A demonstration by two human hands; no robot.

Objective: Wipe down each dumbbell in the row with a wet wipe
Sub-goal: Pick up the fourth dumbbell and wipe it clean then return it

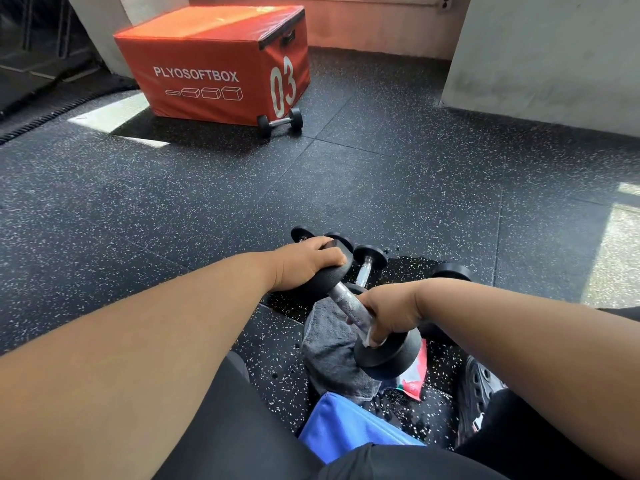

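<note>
A black dumbbell (389,353) with a chrome handle is lifted at a slant above the floor. My left hand (304,263) grips its far head. My right hand (391,315) curls round the near end of the handle, with a white wet wipe (367,339) pinched against the metal. Behind it a second dumbbell (367,266) lies on the floor, another dumbbell (303,233) shows past my left hand, and a dumbbell head (452,271) peeks over my right wrist.
A grey towel (332,355) and a red-white wipe packet (415,379) lie under the lifted dumbbell. A blue cloth (346,427) sits by my legs. An orange plyo box (214,60) stands far off with a small dumbbell (280,122) beside it. Wet floor patch (408,268).
</note>
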